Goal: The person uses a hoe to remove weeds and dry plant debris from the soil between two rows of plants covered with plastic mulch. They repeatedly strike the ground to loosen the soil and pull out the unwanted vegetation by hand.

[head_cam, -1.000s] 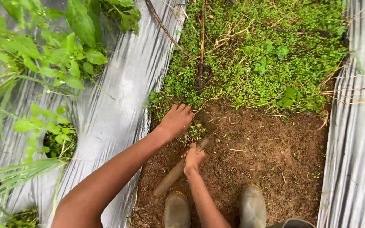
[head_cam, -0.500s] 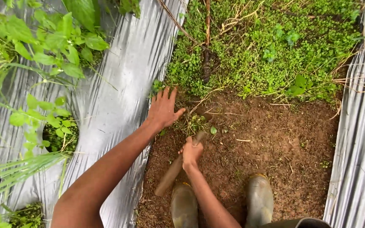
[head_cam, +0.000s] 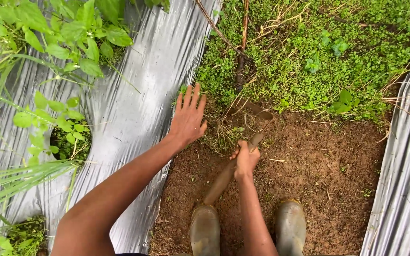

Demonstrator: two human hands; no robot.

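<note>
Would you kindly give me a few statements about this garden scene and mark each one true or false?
1. The right hand grips the wooden handle of a hoe. True.
2. The left hand is closed around a bunch of weeds. False: it is open with fingers spread, holding nothing.
3. The hoe blade sits at the edge of the green weed patch. True.
4. The person is barefoot. False: two rubber boots show on the bare soil.
5. Silver plastic sheeting lies left of the soil strip. True.
</note>
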